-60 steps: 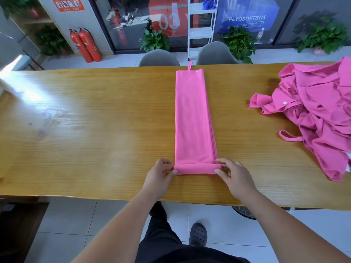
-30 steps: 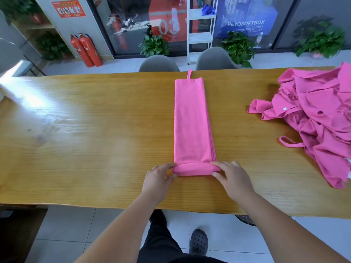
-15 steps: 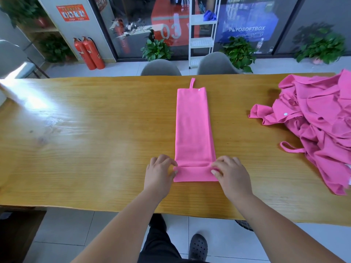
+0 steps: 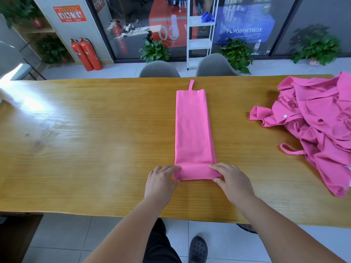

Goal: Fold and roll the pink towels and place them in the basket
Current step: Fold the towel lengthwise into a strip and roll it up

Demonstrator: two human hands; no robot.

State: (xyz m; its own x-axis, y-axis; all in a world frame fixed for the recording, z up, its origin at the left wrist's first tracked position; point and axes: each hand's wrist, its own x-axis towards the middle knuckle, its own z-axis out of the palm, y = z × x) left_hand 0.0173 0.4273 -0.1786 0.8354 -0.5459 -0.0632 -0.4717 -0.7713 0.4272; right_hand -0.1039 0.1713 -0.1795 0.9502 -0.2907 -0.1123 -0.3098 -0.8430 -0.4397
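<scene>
A pink towel, folded into a long narrow strip, lies on the wooden table and runs away from me. Its loop and snap are at the far end. The near end is turned over into a short flat roll. My left hand grips the roll's left end, fingers on top and thumb at the near edge. My right hand grips the right end the same way. A dark curved rim, maybe the basket, peeks out under the table's near edge.
A loose heap of pink towels covers the table's right end. Two grey chairs stand at the far side, with a white shelf rack and plants behind. My foot in a dark clog is on the tiled floor.
The near end of the strip has been rolled over away from me. The roll is wider now, and both hands have moved forward with it.
</scene>
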